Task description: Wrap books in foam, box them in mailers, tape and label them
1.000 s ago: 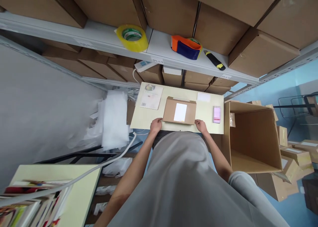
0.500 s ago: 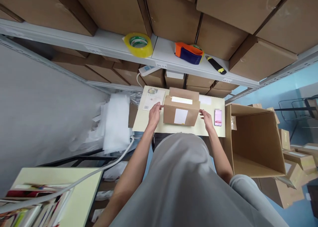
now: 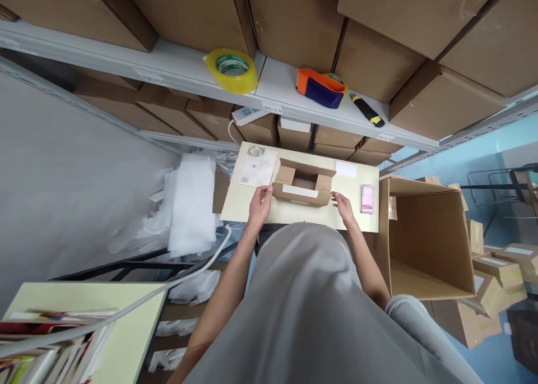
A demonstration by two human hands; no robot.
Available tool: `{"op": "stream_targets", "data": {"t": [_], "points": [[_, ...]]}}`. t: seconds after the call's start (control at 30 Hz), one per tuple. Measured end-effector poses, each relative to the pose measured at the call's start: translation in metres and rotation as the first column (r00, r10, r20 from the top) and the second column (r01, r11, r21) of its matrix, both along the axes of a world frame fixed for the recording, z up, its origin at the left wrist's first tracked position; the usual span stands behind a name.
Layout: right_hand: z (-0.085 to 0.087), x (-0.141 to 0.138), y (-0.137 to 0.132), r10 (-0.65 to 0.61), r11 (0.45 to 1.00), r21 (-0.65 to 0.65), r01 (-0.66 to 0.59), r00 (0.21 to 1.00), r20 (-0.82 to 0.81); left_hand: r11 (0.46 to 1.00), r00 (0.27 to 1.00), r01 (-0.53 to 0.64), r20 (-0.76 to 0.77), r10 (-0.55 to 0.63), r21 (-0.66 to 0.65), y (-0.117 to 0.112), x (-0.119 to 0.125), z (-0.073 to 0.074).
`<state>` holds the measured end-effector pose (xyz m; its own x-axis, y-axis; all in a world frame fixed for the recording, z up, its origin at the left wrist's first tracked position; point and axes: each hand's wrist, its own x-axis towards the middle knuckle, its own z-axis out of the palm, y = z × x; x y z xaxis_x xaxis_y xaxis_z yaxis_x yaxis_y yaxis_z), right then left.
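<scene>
A small brown cardboard box (image 3: 303,184) lies on the pale table (image 3: 252,207) with its open side up and flaps spread. A white strip of label runs along its near wall. My left hand (image 3: 260,200) grips the box's near left corner, fingers curled on it. My right hand (image 3: 343,206) is at the near right corner, fingertips touching the flap. A printed leaflet (image 3: 257,167) lies left of the box, a white slip (image 3: 346,169) behind it on the right, and a pink phone (image 3: 367,198) to the right of my right hand.
A metal shelf (image 3: 277,89) above the table carries a yellow tape roll (image 3: 232,69), an orange tape dispenser (image 3: 321,87) and a utility knife (image 3: 366,110), under stacked cartons. A large open carton (image 3: 424,232) stands right of the table. White foam sheets (image 3: 191,204) hang at the left.
The box lay closed and flat with its label up, was tipped upright half a second ago, and now rests open side up. Both hands stayed at its near corners.
</scene>
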<state>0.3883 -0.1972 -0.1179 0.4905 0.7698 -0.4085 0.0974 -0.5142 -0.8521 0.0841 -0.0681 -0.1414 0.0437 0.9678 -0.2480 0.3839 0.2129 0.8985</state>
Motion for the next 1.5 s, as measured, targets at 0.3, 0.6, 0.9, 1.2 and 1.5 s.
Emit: {"op": "stream_targets", "data": {"t": [0.3, 0.6, 0.9, 1.2, 1.5], "points": [[0.002, 0.009, 0.062, 0.249, 0.957, 0.035, -0.288, 0.879, 0.407, 0.999, 0.991, -0.023, 0.136, 0.018, 0.036, 0.013, 0.016, 0.019], [0.000, -0.003, 0.102, 0.442, 0.889, -0.328, -0.320, 0.786, 0.432, 0.920, 0.879, 0.367, -0.374, -0.295, 0.138, -0.020, 0.001, 0.007], [0.008, -0.013, 0.111, 0.421, 0.890, -0.349, -0.294, 0.824, 0.380, 0.738, 0.646, 0.663, -0.592, -0.482, 0.122, -0.031, 0.027, 0.015], [0.012, 0.022, 0.030, 0.087, 0.994, -0.091, -0.063, 0.953, 0.289, 0.906, 0.881, 0.354, -0.409, -0.239, 0.233, -0.008, -0.008, 0.014], [0.015, 0.038, 0.003, -0.013, 0.998, -0.049, 0.033, 0.934, 0.356, 0.968, 0.985, 0.067, -0.172, -0.025, 0.241, 0.010, -0.003, 0.002]]}}
